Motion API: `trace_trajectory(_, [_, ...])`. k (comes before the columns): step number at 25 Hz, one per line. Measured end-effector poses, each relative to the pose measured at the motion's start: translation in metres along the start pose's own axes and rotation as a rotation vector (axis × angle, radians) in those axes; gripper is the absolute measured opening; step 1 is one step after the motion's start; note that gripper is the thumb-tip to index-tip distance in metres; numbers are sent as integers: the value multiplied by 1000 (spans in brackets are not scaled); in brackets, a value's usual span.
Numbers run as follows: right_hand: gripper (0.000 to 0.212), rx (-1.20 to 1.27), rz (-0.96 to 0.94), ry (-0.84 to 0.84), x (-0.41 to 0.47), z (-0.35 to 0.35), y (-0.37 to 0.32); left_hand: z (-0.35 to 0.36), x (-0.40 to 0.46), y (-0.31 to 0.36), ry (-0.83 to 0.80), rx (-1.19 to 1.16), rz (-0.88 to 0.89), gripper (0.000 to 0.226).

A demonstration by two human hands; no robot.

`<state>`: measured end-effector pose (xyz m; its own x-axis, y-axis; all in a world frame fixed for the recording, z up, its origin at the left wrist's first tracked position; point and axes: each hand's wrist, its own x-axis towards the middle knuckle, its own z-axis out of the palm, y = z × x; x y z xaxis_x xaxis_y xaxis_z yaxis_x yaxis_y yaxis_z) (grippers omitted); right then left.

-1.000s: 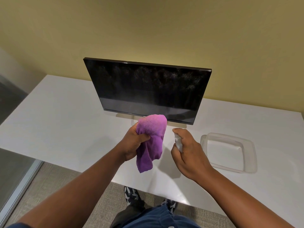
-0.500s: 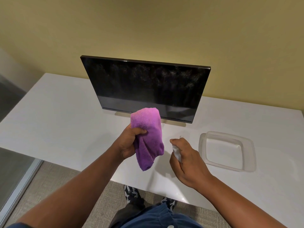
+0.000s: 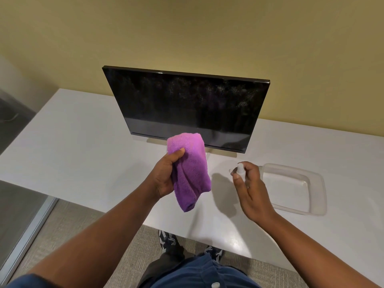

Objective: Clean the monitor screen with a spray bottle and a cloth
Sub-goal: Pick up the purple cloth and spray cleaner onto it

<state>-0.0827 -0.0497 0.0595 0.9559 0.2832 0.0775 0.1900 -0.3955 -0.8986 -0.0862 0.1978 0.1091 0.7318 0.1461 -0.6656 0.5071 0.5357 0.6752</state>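
The black monitor stands on the white desk, its screen speckled with fine spray droplets. My left hand grips a folded purple cloth just in front of the monitor's lower edge. My right hand is low over the desk to the right of the cloth. Its thumb and fingers lie loosely round a small white spray bottle, of which only the top shows.
A clear plastic tray lies on the desk just right of my right hand. A yellow wall stands behind the monitor. The desk's front edge runs below my forearms, with carpet and my shoes beneath it.
My right hand has lowered the spray bottle toward the desk and loosened its fingers. My left hand has shifted the cloth slightly left, closer to the screen's bottom edge.
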Motion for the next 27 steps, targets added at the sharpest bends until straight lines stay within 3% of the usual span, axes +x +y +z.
trace_trajectory(2, [13,-6,51,35,9,-5,17,1,0,-1,-9,7,12,18])
trace_trajectory(8, [4,-181,143,61,30,-13,82,-2,1,-2,-12,29,26,15])
trace_trajectory(13, [1,-278,158,110,44,-14,115,-9,1,-1,-9,46,32,20])
trace_trajectory(17, [23,-314,261,86,51,-15,122,-12,1,0,3,60,33,23])
trace_trajectory(27, [14,-391,294,93,58,-10,121,-15,0,3,26,36,47,19])
